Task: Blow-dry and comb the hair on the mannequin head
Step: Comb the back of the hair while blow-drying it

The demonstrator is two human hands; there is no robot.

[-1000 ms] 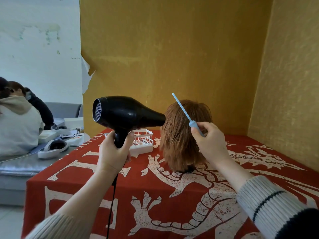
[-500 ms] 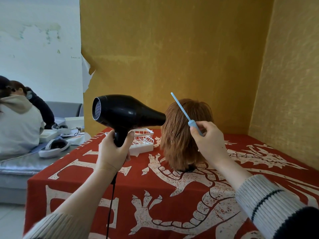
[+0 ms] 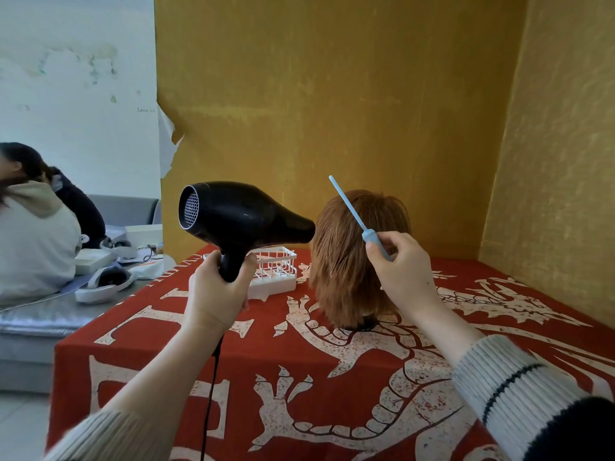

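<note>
Clearly the work is under way rather than finished. The left hand (image 3: 219, 291) is wrapped tight around the grip of the black hair dryer (image 3: 243, 217), whose nozzle points right and ends just beside the left side of the mannequin head (image 3: 352, 261). Its cord (image 3: 209, 394) hangs down from the grip, past the wrist, in front of the bench. The right hand (image 3: 402, 267) is closed on the lower end of a light blue comb (image 3: 356, 214); the thin tail of the comb slants up and to the left across the auburn hair, and the teeth are hidden by the fingers, so I cannot tell whether they are in the hair at all.

The mannequin head stands upright on the red dragon-print cloth (image 3: 332, 377) covering the bench, turned away from the camera, its hair falling straight down to the cloth. The strands look clumped and slightly stringy, which suggests they may be damp, though whether the dryer is blowing cannot be read from a still view. A white wire basket (image 3: 276, 267) sits behind the dryer, near the head but apart from it.

As a judgement: both tools are in hand and aimed at the near left side, so drying and combing there is the step in hand. The far side, the front and the crown show no sign either way, and most of the head probably remains to be worked through.
</note>
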